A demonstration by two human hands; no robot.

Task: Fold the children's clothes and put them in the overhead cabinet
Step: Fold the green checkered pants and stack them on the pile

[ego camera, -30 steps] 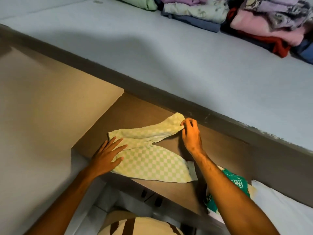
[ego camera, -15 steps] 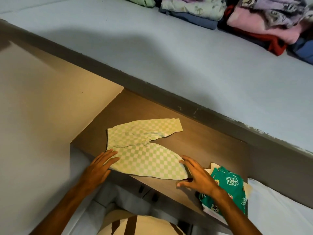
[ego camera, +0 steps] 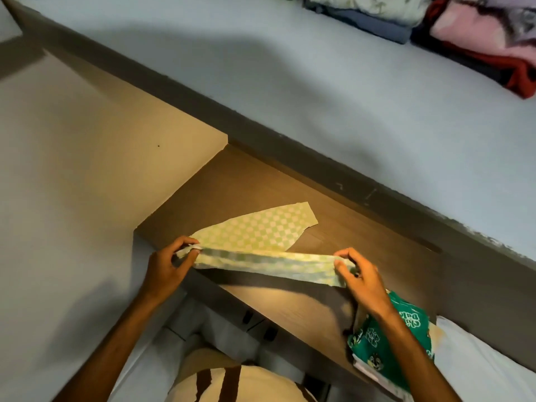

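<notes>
Small green-and-white checked trousers [ego camera: 261, 236] lie on a brown wooden shelf [ego camera: 333, 227]. My left hand [ego camera: 166, 269] pinches the waist end at the left. My right hand [ego camera: 361, 278] pinches the hem of the near leg at the right. The near leg is lifted off the wood and stretched between both hands. The far leg lies flat, pointing to the back right. A stack of folded clothes [ego camera: 470, 33] in pink, red, blue and pale prints sits on the pale blue overhead surface [ego camera: 319, 97] at the top right.
A green printed garment [ego camera: 388, 338] lies folded on the shelf's near right end, partly under my right forearm. A beige side panel [ego camera: 101, 169] walls the shelf on the left. White bedding [ego camera: 487, 364] shows at the bottom right.
Both hands were resting flat on the trousers half a second ago. They now pinch the near leg's two ends and have raised it off the shelf.
</notes>
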